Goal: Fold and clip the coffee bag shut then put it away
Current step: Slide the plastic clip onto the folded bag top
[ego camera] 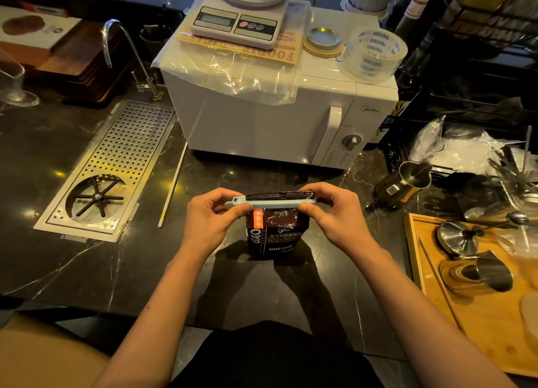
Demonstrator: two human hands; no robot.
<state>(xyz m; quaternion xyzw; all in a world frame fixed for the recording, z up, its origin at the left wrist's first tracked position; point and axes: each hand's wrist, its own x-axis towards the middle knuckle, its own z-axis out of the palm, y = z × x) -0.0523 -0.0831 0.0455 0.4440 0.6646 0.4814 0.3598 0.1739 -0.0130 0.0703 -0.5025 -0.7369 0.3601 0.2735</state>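
Observation:
A dark brown coffee bag (275, 233) with white lettering stands upright on the black marble counter (87, 265), just in front of me. A long pale blue clip (273, 203) lies across its folded top. My left hand (209, 216) pinches the clip's left end between thumb and fingers. My right hand (334, 210) pinches the clip's right end the same way. The strip of bag above the clip shows between my hands.
A white microwave (262, 120) stands right behind the bag, carrying a kitchen scale (238, 21) and a tape roll (374, 54). A perforated steel drain tray (122, 160) is at the left. A steel pitcher (407, 181) and a wooden tray (492, 344) with steel cups are at the right.

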